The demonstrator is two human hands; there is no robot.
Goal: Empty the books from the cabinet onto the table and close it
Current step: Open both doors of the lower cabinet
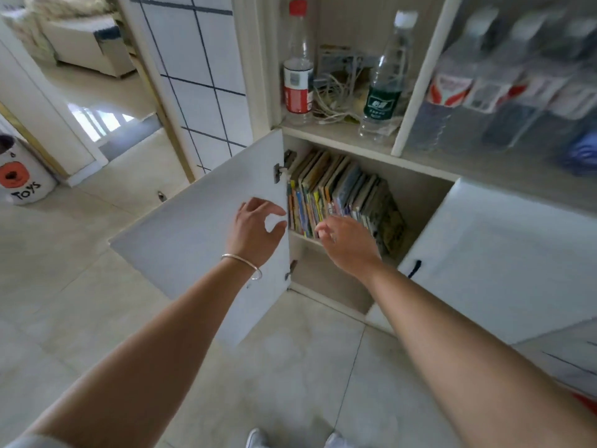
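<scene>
A low white cabinet stands open, its left door (pixel 200 227) swung out toward me and its right door (pixel 491 253) also swung open. Inside, on the upper shelf, a row of thin colourful books (pixel 342 192) leans to the left. My left hand (pixel 255 231), with a silver bangle on the wrist, hovers in front of the left door's hinge edge, fingers spread and empty. My right hand (pixel 349 244) reaches to the lower spines of the books, fingers curled near them; I cannot tell whether it grips one. No table is in view.
Above the books, an open shelf (pixel 339 134) holds two plastic bottles (pixel 298 63) (pixel 386 79) and tangled white cables (pixel 336 92). More bottles show behind a glass door (pixel 504 85) to the right. A white "TOYS" bin (pixel 22 176) stands at far left on the tiled floor.
</scene>
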